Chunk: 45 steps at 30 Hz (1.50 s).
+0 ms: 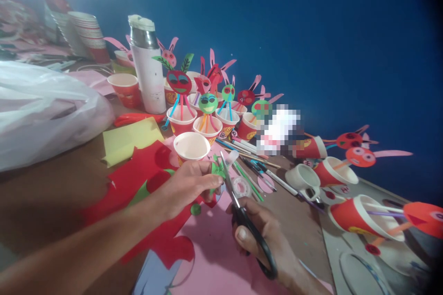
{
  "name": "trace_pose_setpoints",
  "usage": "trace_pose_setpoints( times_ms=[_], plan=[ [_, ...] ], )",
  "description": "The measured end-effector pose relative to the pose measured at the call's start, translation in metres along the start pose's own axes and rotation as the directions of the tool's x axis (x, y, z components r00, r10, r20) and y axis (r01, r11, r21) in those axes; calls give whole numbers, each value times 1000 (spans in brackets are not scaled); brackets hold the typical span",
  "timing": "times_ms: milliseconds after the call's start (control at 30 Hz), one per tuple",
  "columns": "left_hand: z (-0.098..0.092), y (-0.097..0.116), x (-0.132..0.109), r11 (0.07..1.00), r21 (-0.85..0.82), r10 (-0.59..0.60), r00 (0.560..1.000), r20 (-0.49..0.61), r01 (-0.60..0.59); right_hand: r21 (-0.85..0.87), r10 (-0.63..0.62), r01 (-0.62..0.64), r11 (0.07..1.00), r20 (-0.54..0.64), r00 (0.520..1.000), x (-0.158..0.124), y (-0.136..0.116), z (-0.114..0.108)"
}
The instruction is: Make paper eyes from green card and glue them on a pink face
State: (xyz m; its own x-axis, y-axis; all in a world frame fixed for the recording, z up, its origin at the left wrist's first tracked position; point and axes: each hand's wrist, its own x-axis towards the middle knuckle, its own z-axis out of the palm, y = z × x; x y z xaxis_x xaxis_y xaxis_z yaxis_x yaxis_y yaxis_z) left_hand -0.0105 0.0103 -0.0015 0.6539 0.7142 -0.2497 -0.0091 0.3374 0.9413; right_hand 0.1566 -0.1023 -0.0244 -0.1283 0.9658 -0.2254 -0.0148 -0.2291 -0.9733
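Observation:
My left hand (197,182) pinches a small piece of green paper (217,170) between thumb and fingers, above the table. In my right hand (263,235) is a pair of scissors (238,207) with black handles, its blades pointing up and away beside the green paper. Whether the blades touch the paper I cannot tell. Under my hands lie pink paper (211,244) and cut red paper (138,184). A small green paper disc (195,209) rests near the left wrist. Just beyond my left hand stands a red and white paper cup (191,146).
Paper cups with paper-faced figures (179,83) stand along the blue wall; others (362,156) lean at the right. Pens (273,175) and a tape roll (241,186) lie behind the scissors. A flask (147,64), yellow paper (131,140) and white plastic bag (44,115) occupy the left.

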Motion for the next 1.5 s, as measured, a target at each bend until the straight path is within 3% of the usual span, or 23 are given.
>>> trace_pose_setpoints(
  times_ms=[367,567,700,800,967,1500],
  plan=[
    [0,5,-2,997,41,67,997,-33,-66,-51,-6,6,999,4,1000,-1,-1,-1],
    [-8,6,-1,987,75,150,986,-79,-144,-229,94,-72,971,83,992,-4,-22,-36],
    [-10,6,-1,978,132,177,980,-96,-164,-185,74,-55,981,97,993,-9,-35,-53],
    [-7,5,-1,966,194,193,975,-110,-169,-96,18,0,995,184,983,-11,-36,-52],
    [-4,6,-2,941,292,218,965,-146,-169,2,100,-106,994,315,944,-9,-31,-41],
    [-3,10,-4,899,400,263,951,-161,-181,11,94,-102,995,296,951,-9,-33,-40]
  ],
)
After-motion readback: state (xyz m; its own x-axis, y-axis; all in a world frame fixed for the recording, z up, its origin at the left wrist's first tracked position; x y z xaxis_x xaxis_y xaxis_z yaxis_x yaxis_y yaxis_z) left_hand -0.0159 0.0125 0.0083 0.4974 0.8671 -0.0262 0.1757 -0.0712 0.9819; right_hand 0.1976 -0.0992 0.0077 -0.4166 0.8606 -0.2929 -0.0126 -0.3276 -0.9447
